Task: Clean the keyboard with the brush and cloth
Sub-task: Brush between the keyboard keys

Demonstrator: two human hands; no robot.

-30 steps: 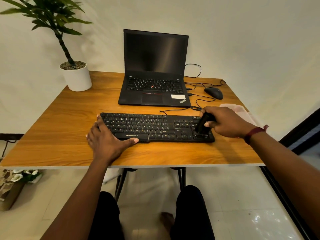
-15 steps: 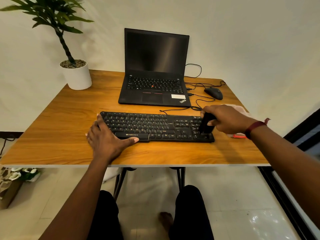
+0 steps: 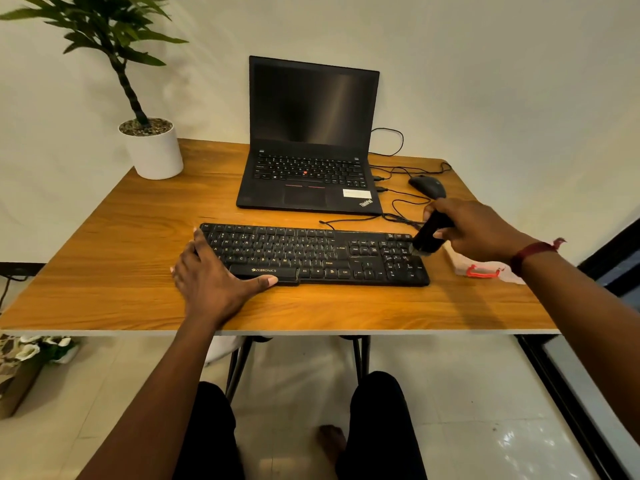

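A black keyboard (image 3: 311, 252) lies across the middle of the wooden table (image 3: 114, 265). My left hand (image 3: 211, 282) rests flat on the table, pressing against the keyboard's left end, thumb along its front edge. My right hand (image 3: 478, 226) is closed around a black brush (image 3: 429, 235), whose bristle end touches the number pad at the keyboard's far right corner. A pale cloth (image 3: 491, 268) with a red item on it lies on the table just right of the keyboard, partly hidden by my right wrist.
An open black laptop (image 3: 311, 140) stands behind the keyboard. A black mouse (image 3: 426, 187) and its cables lie to the laptop's right. A potted plant in a white pot (image 3: 154, 150) sits at the back left corner. My knees are under the table's front edge.
My right hand has drawn the brush from the front of the number pad toward its far right corner. The left hand has stayed in place, and the cloth's red item has come into sight.
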